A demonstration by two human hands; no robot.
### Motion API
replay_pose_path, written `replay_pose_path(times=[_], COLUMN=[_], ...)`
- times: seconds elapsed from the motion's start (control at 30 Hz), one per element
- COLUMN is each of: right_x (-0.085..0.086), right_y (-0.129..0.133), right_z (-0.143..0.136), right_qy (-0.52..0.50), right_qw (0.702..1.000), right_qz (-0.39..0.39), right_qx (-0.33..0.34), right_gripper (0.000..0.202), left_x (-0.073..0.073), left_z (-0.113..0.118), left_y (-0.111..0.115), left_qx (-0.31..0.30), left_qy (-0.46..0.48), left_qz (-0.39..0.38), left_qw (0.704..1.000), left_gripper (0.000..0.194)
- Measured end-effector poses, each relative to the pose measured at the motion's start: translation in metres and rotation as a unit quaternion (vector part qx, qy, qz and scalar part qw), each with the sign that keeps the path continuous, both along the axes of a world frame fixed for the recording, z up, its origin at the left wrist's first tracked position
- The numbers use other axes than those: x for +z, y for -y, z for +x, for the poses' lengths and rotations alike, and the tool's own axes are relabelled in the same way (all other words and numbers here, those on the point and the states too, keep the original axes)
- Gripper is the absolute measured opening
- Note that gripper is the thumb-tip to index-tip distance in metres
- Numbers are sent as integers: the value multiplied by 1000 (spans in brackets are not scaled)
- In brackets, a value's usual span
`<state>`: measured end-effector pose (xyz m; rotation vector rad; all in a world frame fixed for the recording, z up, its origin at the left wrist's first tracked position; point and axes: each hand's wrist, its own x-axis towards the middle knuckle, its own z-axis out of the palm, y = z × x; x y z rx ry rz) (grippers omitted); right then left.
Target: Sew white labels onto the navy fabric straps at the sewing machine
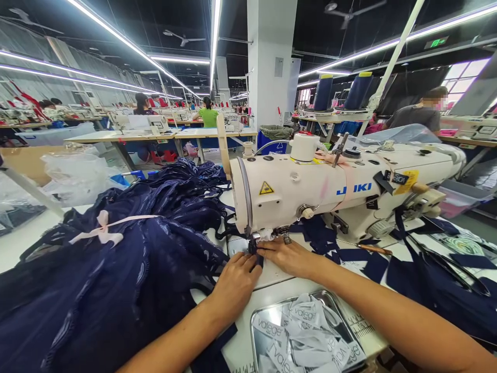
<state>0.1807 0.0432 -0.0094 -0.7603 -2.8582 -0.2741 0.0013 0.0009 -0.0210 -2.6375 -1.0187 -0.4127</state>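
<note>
A white sewing machine [287,191] stands across the table. Close to its needle, my left hand [237,277] presses a small piece of dark navy fabric [258,259] with its fingers bent together. My right hand [287,255] lies on the other side of the needle, fingertips on the same small piece. The presser foot area is partly hidden by my fingers. To the left, a big heap of navy garments [104,290] reaches up to the machine bed, a pale pink ribbon [104,229] tied on top. In front of my hands sits a metal tray [254,331] of white printed labels [306,336].
Navy fabric scraps [351,255], a wooden-handled tool [375,249] and black scissors [446,264] lie to the right. Two navy thread cones [357,93] stand behind the machine. A plastic bin [462,191] is at far right. Other people sit at machines in the background.
</note>
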Motion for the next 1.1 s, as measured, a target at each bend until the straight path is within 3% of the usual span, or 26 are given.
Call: replay_pose_path(times=[0.77,0.97,1.1], right_x=[-15,-11,-5], right_y=[-17,-14,-12], right_z=[-2,-2,1], right_qy=[-61,-98,-121], right_qw=[997,994,990], right_qz=[-24,-48,-59], right_qx=[-28,-22,-32], right_gripper=[34,38,31], left_x=[-1,1,7], left_z=[17,10,-8], left_y=[-6,-1,-1], left_qx=[78,44,6], left_qy=[10,32,34], left_qz=[50,33,-22], left_qw=[996,998,999], left_gripper=[15,24,38])
